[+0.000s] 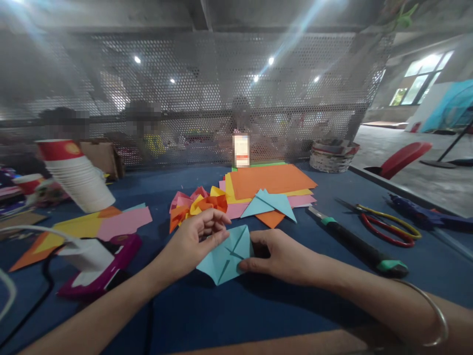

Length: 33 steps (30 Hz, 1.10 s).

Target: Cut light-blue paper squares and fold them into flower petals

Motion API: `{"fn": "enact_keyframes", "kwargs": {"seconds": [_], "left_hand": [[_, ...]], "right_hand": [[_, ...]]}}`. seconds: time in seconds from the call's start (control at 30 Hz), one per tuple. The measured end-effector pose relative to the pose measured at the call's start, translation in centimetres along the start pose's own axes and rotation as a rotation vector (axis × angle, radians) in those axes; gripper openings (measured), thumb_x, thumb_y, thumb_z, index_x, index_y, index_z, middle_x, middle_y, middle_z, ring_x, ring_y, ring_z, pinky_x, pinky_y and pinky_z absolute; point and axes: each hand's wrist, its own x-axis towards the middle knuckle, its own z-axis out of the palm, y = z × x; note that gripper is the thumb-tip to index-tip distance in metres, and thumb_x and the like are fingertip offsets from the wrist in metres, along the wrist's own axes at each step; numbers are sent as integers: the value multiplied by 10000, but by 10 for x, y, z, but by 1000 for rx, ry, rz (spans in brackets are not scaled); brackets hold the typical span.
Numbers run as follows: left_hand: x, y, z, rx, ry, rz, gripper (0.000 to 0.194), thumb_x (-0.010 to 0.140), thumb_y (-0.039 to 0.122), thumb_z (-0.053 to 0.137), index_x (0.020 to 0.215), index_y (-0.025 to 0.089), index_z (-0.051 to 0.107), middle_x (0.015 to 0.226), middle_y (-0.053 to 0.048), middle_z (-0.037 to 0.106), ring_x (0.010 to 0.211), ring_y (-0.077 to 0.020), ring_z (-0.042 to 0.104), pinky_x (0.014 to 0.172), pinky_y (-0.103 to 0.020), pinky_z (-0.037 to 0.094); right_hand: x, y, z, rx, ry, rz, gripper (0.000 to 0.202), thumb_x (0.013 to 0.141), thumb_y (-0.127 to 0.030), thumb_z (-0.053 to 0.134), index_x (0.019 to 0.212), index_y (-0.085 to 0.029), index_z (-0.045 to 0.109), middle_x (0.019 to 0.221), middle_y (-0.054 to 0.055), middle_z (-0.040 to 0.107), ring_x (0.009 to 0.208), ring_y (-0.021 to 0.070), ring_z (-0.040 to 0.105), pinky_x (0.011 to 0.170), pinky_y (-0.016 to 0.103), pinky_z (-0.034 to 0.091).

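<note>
A light blue sheet of folded origami paper (229,256) is held up just above the dark blue tabletop, its flaps meeting near the middle. My right hand (271,251) pinches its right edge between thumb and fingers. At the upper left edge of the paper is my left hand (207,231), thumb and fingers curled together against it. Behind the hands lie folded paper pieces in orange, yellow and pink (201,202). Folded light blue triangles (271,203) rest on a stack of coloured paper sheets (273,180).
To the right lie a utility knife (362,244), scissors (388,229) and a blue glue gun (424,209). Leftward are a purple power strip (123,256) with a white plug, stacked paper cups (76,177) and loose coloured paper (125,222). A woven basket (332,157) stands by the perforated screen (207,98).
</note>
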Motion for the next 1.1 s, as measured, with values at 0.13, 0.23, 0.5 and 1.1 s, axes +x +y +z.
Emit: {"fn": "enact_keyframes", "kwargs": {"seconds": [0.13,0.23,0.5,1.1], "left_hand": [[0,0,-3,-33,-23,-6,186,840,318,562,973,188,541,833,-14,582,794,-164,596,740,-303,495],[-3,0,-6,-54,-101,51,322,819,282,605,1119,224,502,993,-35,584,985,-191,580,848,-322,482],[-6,0,-1,7,-102,76,459,810,196,552,1256,223,446,1163,-74,590,1101,-225,552,912,-362,457],[2,5,-8,-32,-47,-39,286,835,401,544,659,176,572,615,31,527,577,-127,494,537,-224,402]], "right_hand": [[2,5,3,192,-72,34,183,803,-326,611,775,-145,610,727,-19,591,646,114,506,593,213,389],[4,5,3,235,-47,23,153,799,-295,595,746,-151,592,728,-16,603,651,118,521,595,212,399],[3,2,2,172,2,-32,97,792,-231,569,730,-157,552,695,-28,531,628,105,469,567,200,375],[4,3,-1,-133,114,-12,219,835,-316,527,678,-164,517,640,-33,493,594,107,445,516,212,314]]}}
